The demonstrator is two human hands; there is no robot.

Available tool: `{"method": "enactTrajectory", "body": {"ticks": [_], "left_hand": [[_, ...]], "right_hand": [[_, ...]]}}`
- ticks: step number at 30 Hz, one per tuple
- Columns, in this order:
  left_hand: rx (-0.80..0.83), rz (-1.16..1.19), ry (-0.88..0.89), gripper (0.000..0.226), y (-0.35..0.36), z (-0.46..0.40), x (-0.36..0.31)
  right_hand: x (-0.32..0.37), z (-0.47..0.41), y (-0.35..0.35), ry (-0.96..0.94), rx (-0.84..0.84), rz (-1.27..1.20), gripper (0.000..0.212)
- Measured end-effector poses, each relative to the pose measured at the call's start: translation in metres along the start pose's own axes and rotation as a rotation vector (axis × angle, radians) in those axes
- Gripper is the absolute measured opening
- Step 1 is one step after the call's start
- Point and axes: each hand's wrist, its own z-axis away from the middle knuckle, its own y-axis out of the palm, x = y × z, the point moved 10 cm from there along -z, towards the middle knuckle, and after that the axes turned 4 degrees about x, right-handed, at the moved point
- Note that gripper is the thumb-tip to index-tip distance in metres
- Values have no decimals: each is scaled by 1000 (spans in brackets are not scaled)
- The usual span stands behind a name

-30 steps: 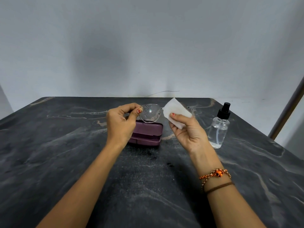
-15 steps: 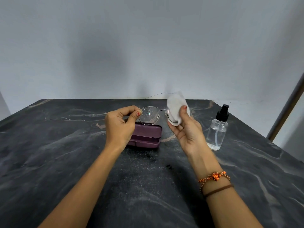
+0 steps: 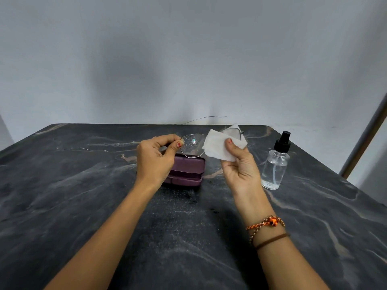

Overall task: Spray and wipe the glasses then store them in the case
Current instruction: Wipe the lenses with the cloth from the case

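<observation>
Dark stone counter (image 3: pixel 83 206) fills the bottom of the frame. Near the middle, the left hand (image 3: pixel 154 162) pinches the glasses (image 3: pixel 192 147) by the rim with closed fingers. The right hand (image 3: pixel 240 170) holds a white wipe (image 3: pixel 219 146) over one lens. Below them sits a purple case (image 3: pixel 186 171), shut. At right stands a spray bottle (image 3: pixel 275 164).
</observation>
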Motion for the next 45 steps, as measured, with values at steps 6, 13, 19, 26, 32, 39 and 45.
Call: {"method": "enactTrajectory", "body": {"ticks": [6,13,19,26,32,39,45], "left_hand": [[-31,25,-3,21,-6,0,1],[-45,66,-16,21,-8,-1,4],[-7,9,22,24,-3,0,2],[21,0,50,29,2,3,-1],[-2,6,58,26,1,4,-1],[-27,-9,50,24,-12,-4,3],[-38,-1,70,25,-13,-4,0]], "right_hand": [[0,0,8,10,93,110,16],[1,2,13,-12,147,269,18],[-4,1,2,15,42,140,20],[3,-1,-5,-13,-7,125,7],[1,-1,1,-20,75,218,15],[-10,0,-4,84,59,363,19],[-6,-1,-11,109,25,348,19]]}}
